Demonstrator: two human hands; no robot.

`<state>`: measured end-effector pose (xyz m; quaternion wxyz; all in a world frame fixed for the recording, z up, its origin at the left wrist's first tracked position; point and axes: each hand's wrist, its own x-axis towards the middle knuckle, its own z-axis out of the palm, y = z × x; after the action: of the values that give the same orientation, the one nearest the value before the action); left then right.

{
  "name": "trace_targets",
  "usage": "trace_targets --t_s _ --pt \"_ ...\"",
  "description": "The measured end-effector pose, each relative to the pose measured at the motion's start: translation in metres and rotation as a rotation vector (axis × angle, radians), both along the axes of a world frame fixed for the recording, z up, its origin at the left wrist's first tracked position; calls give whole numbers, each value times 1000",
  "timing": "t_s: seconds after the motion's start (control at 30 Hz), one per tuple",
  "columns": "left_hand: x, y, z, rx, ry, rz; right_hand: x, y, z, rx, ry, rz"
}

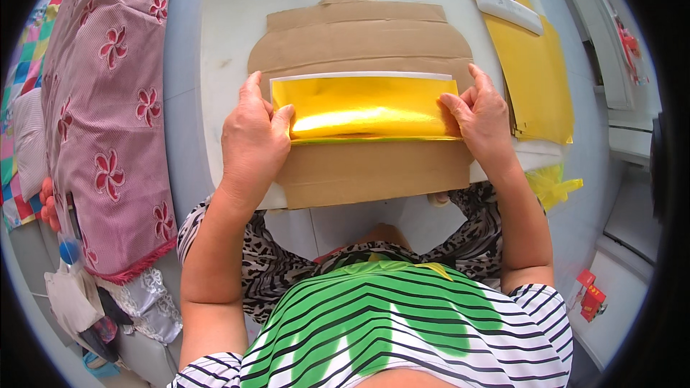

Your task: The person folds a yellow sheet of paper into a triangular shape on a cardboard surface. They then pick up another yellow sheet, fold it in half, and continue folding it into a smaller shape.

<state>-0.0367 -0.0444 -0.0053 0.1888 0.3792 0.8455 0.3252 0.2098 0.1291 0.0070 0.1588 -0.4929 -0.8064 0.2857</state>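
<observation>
A shiny gold foil sheet (366, 108), folded over with its fold towards me, lies above a flattened sheet of brown cardboard (377, 172). Along its far edge shows a narrow white strip (361, 74). My left hand (256, 129) grips the foil's left end, thumb on top and fingers partly hidden. At the right end, my right hand (482, 113) pinches it the same way, index finger pointing away from me. The cardboard rests on a white table (232, 21) and reaches its near edge.
To the right lies a stack of yellow sheets (528, 75) with a white elongated object (509, 11) on it. A yellow plastic bag (555, 183) is at the table's near right corner. On the left, a pink flowered cover (108, 108) drapes over a seat.
</observation>
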Motion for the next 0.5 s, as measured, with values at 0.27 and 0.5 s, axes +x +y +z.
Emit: trace_targets --t_s 0.27,0.5 --pt "-1 -3 2 34 -48 5 1 -3 -3 37 17 6" --pt "1 -1 3 46 34 11 -2 -2 5 39 -7 33"
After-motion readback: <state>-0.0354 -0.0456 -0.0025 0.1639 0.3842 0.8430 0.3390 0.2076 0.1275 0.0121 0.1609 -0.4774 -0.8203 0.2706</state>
